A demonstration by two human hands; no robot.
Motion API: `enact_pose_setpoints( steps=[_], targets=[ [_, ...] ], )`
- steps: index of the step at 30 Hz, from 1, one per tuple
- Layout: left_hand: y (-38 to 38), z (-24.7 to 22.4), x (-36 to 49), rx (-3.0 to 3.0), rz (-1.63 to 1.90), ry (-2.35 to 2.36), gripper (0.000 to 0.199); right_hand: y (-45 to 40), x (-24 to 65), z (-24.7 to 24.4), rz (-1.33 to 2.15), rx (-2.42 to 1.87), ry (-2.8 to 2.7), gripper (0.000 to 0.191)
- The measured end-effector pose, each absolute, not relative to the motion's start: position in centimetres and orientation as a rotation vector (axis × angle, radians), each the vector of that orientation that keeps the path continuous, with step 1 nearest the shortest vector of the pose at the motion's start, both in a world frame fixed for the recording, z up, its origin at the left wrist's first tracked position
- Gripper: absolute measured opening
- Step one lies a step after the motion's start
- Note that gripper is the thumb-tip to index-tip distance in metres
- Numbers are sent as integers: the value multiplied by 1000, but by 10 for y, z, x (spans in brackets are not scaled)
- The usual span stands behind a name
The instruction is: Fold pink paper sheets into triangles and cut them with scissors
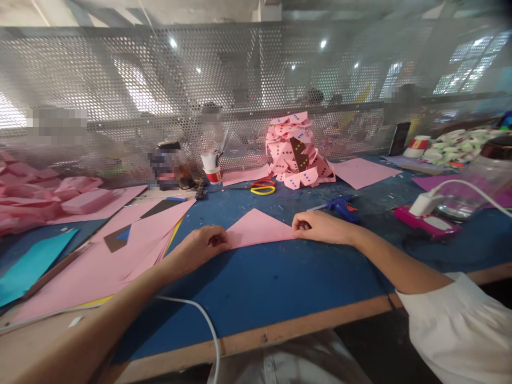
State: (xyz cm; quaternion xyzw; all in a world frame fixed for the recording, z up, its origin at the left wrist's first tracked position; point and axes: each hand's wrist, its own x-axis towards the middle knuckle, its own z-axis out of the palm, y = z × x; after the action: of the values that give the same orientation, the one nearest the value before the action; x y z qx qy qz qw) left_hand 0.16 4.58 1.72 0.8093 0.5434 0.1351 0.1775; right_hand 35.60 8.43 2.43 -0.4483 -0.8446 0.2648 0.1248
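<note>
A pink paper triangle (258,230) lies on the blue work surface (280,298), its long edge towards me and its point facing away. My left hand (210,241) pinches the left corner between thumb and curled fingers. At the opposite corner, my right hand (316,226) grips the paper in the same way. Just behind my right hand rests a blue glue gun (343,207). Beyond the triangle lie scissors (263,186) with red and yellow handles. Large pink sheets (96,266) are spread beside my left forearm.
A pile of folded pink paper pieces (296,152) stands at the back. A paper cup (212,169) holds tools. To the right are a pink power strip (428,221) with a white plug and a clear jar (460,186). A white cable (206,314) crosses the front edge.
</note>
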Motion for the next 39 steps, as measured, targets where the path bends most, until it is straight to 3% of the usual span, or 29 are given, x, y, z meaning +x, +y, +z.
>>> enact_pose_setpoints(
  steps=[30, 39],
  targets=[
    [50, 16, -10, 2224, 353, 1520, 26, 88, 359, 21, 786, -1281, -2467, 15],
    [37, 18, 25, 2348, 449, 1447, 22, 88, 357, 21, 782, -1274, -2467, 14]
  ],
)
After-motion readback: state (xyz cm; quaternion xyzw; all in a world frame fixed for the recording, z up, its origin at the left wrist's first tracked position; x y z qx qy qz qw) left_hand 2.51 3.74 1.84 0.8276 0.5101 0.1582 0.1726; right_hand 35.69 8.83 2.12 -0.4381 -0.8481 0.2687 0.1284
